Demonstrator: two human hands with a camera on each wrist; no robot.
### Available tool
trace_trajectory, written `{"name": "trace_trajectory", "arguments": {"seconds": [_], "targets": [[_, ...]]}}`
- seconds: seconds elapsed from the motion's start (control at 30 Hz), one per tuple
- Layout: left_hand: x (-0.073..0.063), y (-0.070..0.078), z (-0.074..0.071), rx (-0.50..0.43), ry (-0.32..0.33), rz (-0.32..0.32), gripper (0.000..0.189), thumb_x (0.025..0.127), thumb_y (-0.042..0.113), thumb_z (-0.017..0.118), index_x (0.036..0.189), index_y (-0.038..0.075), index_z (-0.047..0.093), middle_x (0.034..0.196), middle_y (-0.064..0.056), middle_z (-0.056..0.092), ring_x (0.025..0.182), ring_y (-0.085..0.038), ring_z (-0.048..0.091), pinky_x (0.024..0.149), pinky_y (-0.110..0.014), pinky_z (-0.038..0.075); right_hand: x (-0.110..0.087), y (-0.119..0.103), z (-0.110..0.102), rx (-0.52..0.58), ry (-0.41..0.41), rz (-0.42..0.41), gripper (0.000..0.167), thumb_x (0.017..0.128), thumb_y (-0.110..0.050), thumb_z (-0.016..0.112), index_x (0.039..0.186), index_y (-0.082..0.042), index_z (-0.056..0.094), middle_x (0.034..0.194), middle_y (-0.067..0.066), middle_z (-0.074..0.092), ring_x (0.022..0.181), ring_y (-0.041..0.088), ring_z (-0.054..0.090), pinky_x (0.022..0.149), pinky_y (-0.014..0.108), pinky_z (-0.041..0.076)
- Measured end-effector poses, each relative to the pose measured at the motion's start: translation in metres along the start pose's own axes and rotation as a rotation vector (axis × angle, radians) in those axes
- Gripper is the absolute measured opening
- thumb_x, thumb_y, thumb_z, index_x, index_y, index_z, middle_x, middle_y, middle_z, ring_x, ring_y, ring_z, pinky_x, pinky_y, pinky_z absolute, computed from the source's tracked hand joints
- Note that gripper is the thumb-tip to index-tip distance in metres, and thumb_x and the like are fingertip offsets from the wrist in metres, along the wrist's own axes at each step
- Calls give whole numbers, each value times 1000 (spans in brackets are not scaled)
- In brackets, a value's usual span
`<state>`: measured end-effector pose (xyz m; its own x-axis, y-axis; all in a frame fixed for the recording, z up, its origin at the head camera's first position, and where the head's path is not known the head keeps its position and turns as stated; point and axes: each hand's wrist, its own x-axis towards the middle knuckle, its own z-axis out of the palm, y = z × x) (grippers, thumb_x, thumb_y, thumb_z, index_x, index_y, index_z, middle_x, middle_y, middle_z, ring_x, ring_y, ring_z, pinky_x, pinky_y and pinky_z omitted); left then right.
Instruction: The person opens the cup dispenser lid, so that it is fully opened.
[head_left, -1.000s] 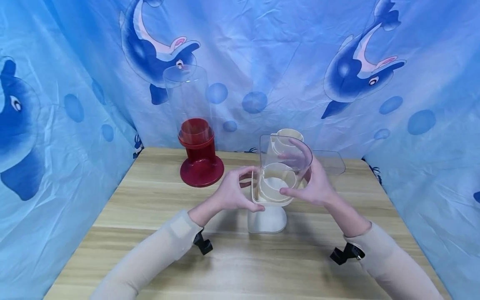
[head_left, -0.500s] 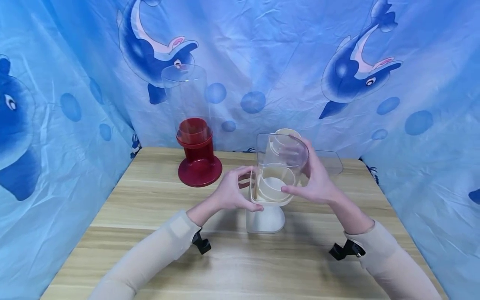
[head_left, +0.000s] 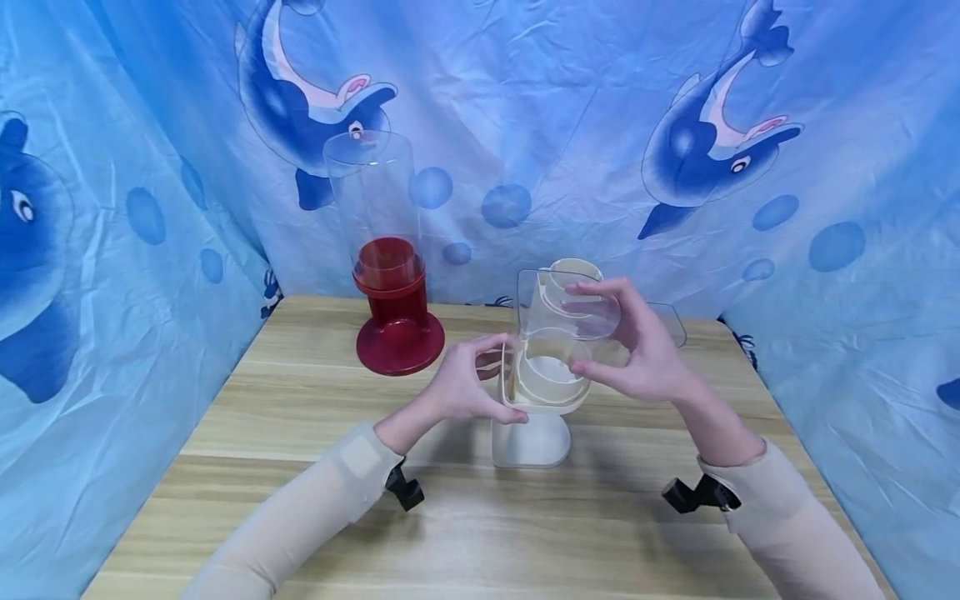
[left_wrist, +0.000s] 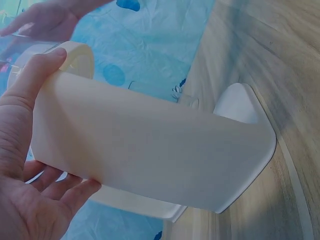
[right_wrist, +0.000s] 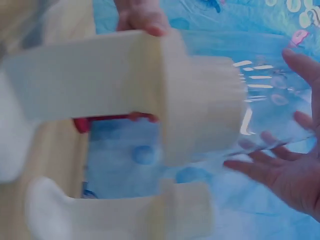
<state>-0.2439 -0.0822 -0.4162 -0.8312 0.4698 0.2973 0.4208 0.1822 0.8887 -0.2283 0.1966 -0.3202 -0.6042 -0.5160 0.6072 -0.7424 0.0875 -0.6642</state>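
Observation:
A white stand [head_left: 531, 440] with a cream ring-shaped top stands upright on the table. A clear plastic container [head_left: 531, 292] with one flat side sits over that ring. Curved round the left side of the stand's top, my left hand [head_left: 468, 387] grips it, thumb in front; the left wrist view shows the fingers behind the white column [left_wrist: 125, 135]. My right hand [head_left: 645, 358] is beside the clear container, fingers spread and thumb apart from them. In the right wrist view some fingers [right_wrist: 255, 172] show past the container's edge; contact is hard to tell.
A dark red stand [head_left: 401, 342] bearing a tall clear cylinder [head_left: 372, 192] is at the back left. Behind the container is a second cream stand [head_left: 576, 267]. Another clear piece [head_left: 671, 321] lies at the back right. Blue dolphin-print curtains [head_left: 465, 100] surround the wooden table [head_left: 300, 483].
My right hand has shifted to the right, and its fingers have spread from the clear container. The left hand keeps its hold on the white stand.

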Motion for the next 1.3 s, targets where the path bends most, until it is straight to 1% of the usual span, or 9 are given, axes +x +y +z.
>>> {"name": "trace_trajectory", "arguments": {"seconds": [0.13, 0.2, 0.33, 0.47, 0.63, 0.83, 1.0, 1.17, 1.3], "targets": [[-1, 0, -1, -4, -2, 10, 83, 58, 15, 104, 132, 18, 67, 129, -4, 72, 125, -26, 72, 107, -45, 59, 18, -15, -11, -172, -63, -13, 98, 63, 5, 95, 149, 0, 49, 156, 19, 52, 144, 18, 55, 118, 32, 51], [-1, -1, -2, -8, -4, 12, 83, 58, 15, 104, 132, 19, 67, 129, -4, 72, 125, -26, 72, 107, -46, 58, 30, -23, -14, -255, -108, -23, 98, 64, -4, 99, 150, -6, 53, 157, 13, 53, 149, 21, 50, 123, 37, 47], [-2, -1, -1, -23, -9, 14, 83, 58, 14, 104, 132, 19, 67, 129, -4, 73, 125, -25, 72, 108, -45, 58, 50, -35, -15, -372, -208, -24, 86, 68, -22, 102, 143, -11, 61, 147, 6, 63, 136, 24, 61, 112, 49, 56], [-2, -2, 0, -34, -8, 15, 83, 59, 13, 104, 133, 19, 67, 132, -4, 72, 128, -26, 70, 108, -45, 58, 62, -41, -16, -378, -242, 40, 76, 69, -24, 102, 135, -12, 67, 133, 3, 71, 120, 23, 70, 101, 48, 62], [-3, -2, -1, -29, -22, -2, 84, 60, 14, 104, 134, 20, 66, 136, -3, 69, 131, -24, 68, 108, -38, 58, 64, -41, -20, -385, -266, 104, 74, 71, -23, 101, 136, -14, 66, 134, 1, 70, 120, 23, 71, 101, 45, 62], [-4, 0, -1, -3, -33, -9, 85, 64, 18, 103, 137, 23, 61, 137, 0, 66, 132, -25, 66, 110, -41, 57, 73, -47, -22, -428, -362, 86, 79, 76, -29, 97, 144, -12, 60, 144, 4, 66, 124, 28, 68, 105, 52, 59], [-6, 1, 1, 12, -23, -13, 94, 67, 18, 102, 147, 20, 52, 142, -1, 63, 134, -25, 65, 112, -42, 56, 86, -51, -23, -475, -439, 67, 76, 78, -33, 95, 143, -12, 61, 142, 7, 68, 121, 29, 70, 102, 53, 60], [-7, 4, 0, 0, -4, -26, 91, 67, 16, 102, 146, 16, 56, 143, -3, 65, 132, -27, 67, 110, -41, 57, 91, -54, -25, -498, -481, 75, 76, 78, -35, 95, 142, -12, 62, 140, 5, 69, 117, 26, 70, 99, 51, 61], [-5, 7, -3, 28, 25, -49, 90, 65, 20, 103, 143, 13, 60, 141, -4, 67, 128, -26, 69, 104, -40, 61, 91, -64, -23, -531, -472, 87, 79, 73, -38, 98, 141, -16, 63, 138, -2, 70, 116, 23, 69, 99, 49, 60]]}}
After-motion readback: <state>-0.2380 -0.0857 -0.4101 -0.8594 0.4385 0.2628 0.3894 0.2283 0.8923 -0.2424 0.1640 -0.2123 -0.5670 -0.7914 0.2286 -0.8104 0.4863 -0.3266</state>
